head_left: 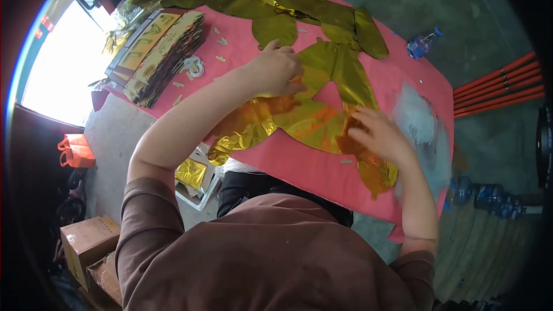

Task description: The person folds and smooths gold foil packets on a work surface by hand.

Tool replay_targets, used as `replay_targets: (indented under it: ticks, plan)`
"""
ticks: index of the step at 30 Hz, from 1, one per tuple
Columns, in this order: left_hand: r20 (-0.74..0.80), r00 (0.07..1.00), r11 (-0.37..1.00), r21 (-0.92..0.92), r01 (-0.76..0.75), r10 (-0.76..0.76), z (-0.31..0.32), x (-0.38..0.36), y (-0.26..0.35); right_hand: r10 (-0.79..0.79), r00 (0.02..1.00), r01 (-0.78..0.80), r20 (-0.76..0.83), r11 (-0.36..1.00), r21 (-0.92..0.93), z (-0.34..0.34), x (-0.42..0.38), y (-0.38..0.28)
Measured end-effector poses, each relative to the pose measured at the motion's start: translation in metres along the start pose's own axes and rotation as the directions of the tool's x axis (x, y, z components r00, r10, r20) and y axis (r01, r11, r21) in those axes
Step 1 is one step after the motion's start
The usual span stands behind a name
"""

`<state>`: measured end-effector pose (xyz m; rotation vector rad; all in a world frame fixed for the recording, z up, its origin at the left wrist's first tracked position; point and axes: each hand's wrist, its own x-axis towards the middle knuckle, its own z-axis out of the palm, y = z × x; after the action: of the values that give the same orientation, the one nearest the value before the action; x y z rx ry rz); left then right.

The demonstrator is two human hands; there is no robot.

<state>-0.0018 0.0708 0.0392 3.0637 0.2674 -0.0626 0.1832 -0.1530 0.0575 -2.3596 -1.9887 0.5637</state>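
Basically, the flat, lobed, shiny gold foil sheet (308, 129) lies mid-frame on the pink-covered desk (314, 175), widest span running left-right. Left hand (276, 72) at its upper-left edge, grip unclear; right hand (380, 135) over its right lobe, fingers loosely spread. Neither's clearly nearer.

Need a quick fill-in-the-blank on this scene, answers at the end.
1. The flat gold foil balloon under the hands lies on a ____ tablecloth.
2. Of the left hand and the right hand, the ____ one is nearer the stack of printed cards.
3. The small plastic bottle at upper right has a ____ cap.
4. The coiled strand beside the cards is ____ in colour.

Missing words: pink; left; blue; white.
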Motion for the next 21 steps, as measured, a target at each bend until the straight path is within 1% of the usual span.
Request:
replay_targets:
  ticks: [1, 2, 3, 4, 6, 7, 8, 9, 11, 12, 14, 15, 17, 18, 20, 21]
  plan:
    - [-0.004, 1.0, 1.0, -0.005, 0.008, -0.008, 0.014, 0.004, -0.007, -0.008, 0.999, 0.011, -0.039, 0.996, 0.088, -0.01, 0.017, -0.001]
    - [-0.207, 0.978, 0.997, -0.072, -0.038, 0.022, 0.036, 0.011, -0.017, -0.013, 0.999, 0.016, -0.039, 0.997, 0.081, -0.013, 0.036, 0.003]
    - [-0.403, 0.915, 0.987, -0.128, -0.099, 0.039, 0.052, 0.018, -0.024, -0.005, 0.987, 0.02, -0.161, 0.996, 0.092, -0.011, 0.057, 0.011]
    - [-0.41, 0.912, 0.987, -0.13, -0.098, 0.036, 0.058, 0.021, -0.027, 0.006, 0.959, 0.025, -0.282, 0.994, 0.104, -0.009, 0.078, 0.018]
    - [-0.519, 0.852, 0.971, -0.163, -0.177, 0.068, 0.065, 0.023, -0.031, 0.001, 0.93, 0.048, -0.368, 0.991, 0.123, -0.013, 0.126, 0.021]
    - [-0.526, 0.849, 0.973, -0.159, -0.17, 0.062, 0.065, 0.024, -0.032, -0.007, 0.913, 0.034, -0.409, 0.998, 0.059, -0.014, 0.152, 0.025]
    - [-0.501, 0.864, 0.969, -0.182, -0.17, 0.058, 0.064, 0.024, -0.032, -0.019, 0.894, 0.019, -0.447, 1.0, -0.004, -0.013, 0.176, 0.027]
    - [-0.476, 0.878, 0.965, -0.202, -0.17, 0.055, 0.063, 0.025, -0.032, -0.032, 0.892, 0.03, -0.451, 0.999, -0.012, -0.015, 0.197, 0.025]
    - [-0.505, 0.862, 0.97, -0.179, -0.164, 0.053, 0.066, 0.027, -0.032, -0.022, 0.852, 0.024, -0.523, 1.0, -0.002, -0.015, 0.235, 0.023]
    - [-0.523, 0.85, 0.973, -0.159, -0.17, 0.062, 0.068, 0.028, -0.032, -0.032, 0.851, 0.032, -0.525, 0.999, -0.009, -0.012, 0.253, 0.025]
    - [-0.527, 0.848, 0.974, -0.158, -0.159, 0.053, 0.067, 0.027, -0.03, -0.124, 0.716, 0.038, -0.686, 0.989, -0.14, 0.003, 0.288, 0.035]
    - [-0.513, 0.857, 0.973, -0.169, -0.155, 0.048, 0.066, 0.026, -0.029, -0.13, 0.716, 0.043, -0.686, 0.989, -0.142, 0.01, 0.304, 0.04]
    - [-0.496, 0.868, 0.972, -0.181, -0.146, 0.038, 0.065, 0.026, -0.03, -0.139, 0.613, 0.003, -0.778, 0.985, -0.173, 0.017, 0.32, 0.04]
    - [-0.497, 0.867, 0.97, -0.189, -0.153, 0.04, 0.065, 0.026, -0.029, -0.138, 0.615, 0.006, -0.776, 0.985, -0.171, 0.016, 0.325, 0.045]
    - [-0.494, 0.868, 0.967, -0.2, -0.16, 0.042, 0.065, 0.026, -0.031, -0.092, 0.809, -0.103, -0.581, 0.951, -0.293, -0.001, 0.319, 0.039]
    - [-0.491, 0.87, 0.966, -0.205, -0.158, 0.038, 0.066, 0.026, -0.031, -0.089, 0.811, -0.103, -0.579, 0.951, -0.29, -0.005, 0.318, 0.039]
